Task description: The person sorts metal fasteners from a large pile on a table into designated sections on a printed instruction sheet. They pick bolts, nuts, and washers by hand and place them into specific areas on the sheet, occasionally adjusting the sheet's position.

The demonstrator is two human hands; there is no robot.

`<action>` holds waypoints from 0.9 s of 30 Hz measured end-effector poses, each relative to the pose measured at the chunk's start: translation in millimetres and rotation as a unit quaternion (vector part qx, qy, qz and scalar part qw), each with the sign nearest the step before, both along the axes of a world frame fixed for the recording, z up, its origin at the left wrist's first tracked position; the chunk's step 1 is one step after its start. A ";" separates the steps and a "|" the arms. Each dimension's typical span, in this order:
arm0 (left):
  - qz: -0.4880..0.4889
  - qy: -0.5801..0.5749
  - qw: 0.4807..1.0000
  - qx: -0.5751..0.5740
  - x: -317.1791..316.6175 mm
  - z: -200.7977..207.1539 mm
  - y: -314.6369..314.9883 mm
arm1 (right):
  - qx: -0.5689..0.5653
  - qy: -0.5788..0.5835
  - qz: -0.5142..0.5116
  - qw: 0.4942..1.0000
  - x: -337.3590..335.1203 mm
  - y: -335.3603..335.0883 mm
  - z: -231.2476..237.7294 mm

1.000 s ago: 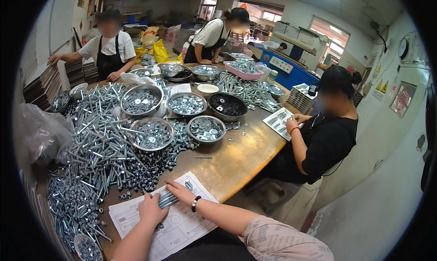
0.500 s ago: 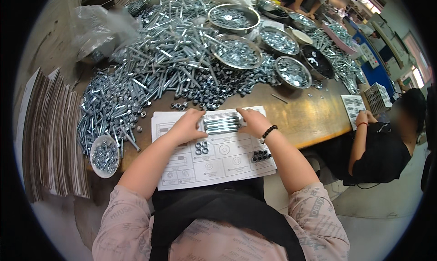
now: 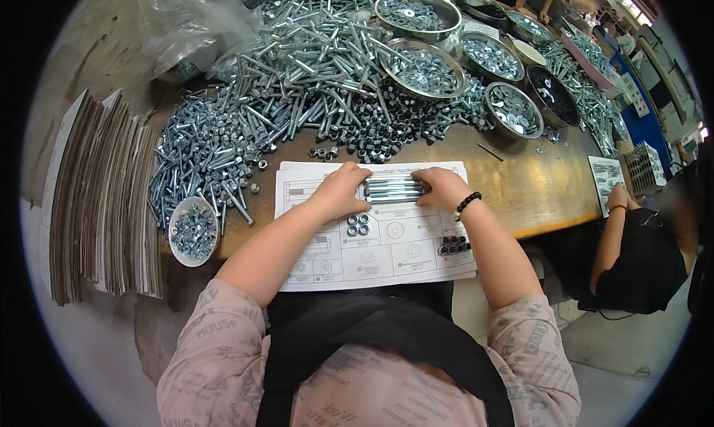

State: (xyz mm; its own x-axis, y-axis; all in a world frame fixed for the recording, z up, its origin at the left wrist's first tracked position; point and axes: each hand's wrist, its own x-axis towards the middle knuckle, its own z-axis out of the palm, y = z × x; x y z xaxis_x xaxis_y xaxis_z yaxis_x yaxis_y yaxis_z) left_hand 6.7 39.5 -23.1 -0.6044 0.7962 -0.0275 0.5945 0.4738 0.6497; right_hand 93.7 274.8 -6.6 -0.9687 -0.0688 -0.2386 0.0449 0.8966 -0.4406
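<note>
A row of long silver bolts (image 3: 394, 190) lies side by side near the top of a stack of printed diagram sheets (image 3: 320, 267). My left hand (image 3: 343, 193) presses against the row's left end with thumb and fingers, while my right hand (image 3: 444, 189), below a dark bead bracelet, grips the right end. Between them the bolts are held level and parallel. Just below my left fingers, several silver nuts (image 3: 358, 225) sit grouped on the paper. A block of black-topped nuts (image 3: 454, 245) stands at the sheet's right side, under my right wrist.
A large heap of loose bolts (image 3: 312, 77) covers the table's far left, with black-topped nuts (image 3: 387, 129) along its near edge. Metal bowls of washers (image 3: 422, 71) stand behind. A white bowl of nuts (image 3: 193, 231) is at left, beside stacked cardboard (image 3: 104, 204). A co-worker (image 3: 639, 256) sits at right.
The whole view has shifted, so the scene appears further right and slightly higher. Both hands remain at the two ends of the bolt row, and the nuts keep their places on the sheet.
</note>
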 end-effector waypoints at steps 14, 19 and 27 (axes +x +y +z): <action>0.226 -0.016 0.967 0.112 -33.3 57.2 -140.5 | -0.091 0.129 -0.041 0.987 3.8 -32.7 30.4; 0.363 -0.022 0.924 0.118 -23.5 71.1 -221.5 | -0.143 0.140 -0.020 0.980 -1.8 -55.1 21.0; 0.420 0.075 0.901 0.077 -16.8 67.1 -291.5 | -0.197 0.120 0.012 0.973 -9.0 -94.5 18.4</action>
